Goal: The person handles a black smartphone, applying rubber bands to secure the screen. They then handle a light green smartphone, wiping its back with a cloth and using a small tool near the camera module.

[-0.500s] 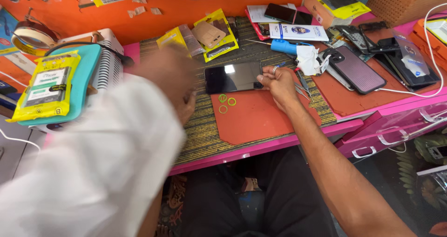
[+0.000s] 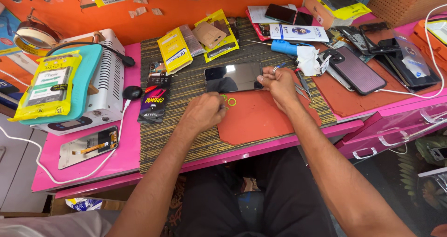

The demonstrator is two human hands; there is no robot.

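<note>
So the phone (image 2: 233,77) is lying flat, dark glass up, at the back edge of the orange mat (image 2: 265,116), roughly mid-table. Its right end is being pinched by the right hand (image 2: 278,81), fingers curled shut around that edge, a ring on one finger. The left hand (image 2: 203,112) is closed into a loose fist just in front of the phone, near two small yellow-green rings (image 2: 228,100) on the mat; something thin may be gripped in it, but that can't be made out for sure. Looks like the phone is being steadied for screen work, early on, nothing visibly lifted yet. A careful, low-force move seems called for next, since the glass is only held at one end and could slide on the mat.

Further out: the mat sits on a striped cloth (image 2: 186,139) over a pink table (image 2: 93,167). Tweezers (image 2: 301,86) are just right of the hand, a blue tool (image 2: 284,46) and white rag (image 2: 308,60) behind them. Yellow packets (image 2: 173,49) are toward the back edge, a white heating machine (image 2: 100,86) at the left, a loose screen part (image 2: 88,146) near the front left corner, more phones (image 2: 356,72) at the right. An orange wall (image 2: 209,4) is behind it all.
</note>
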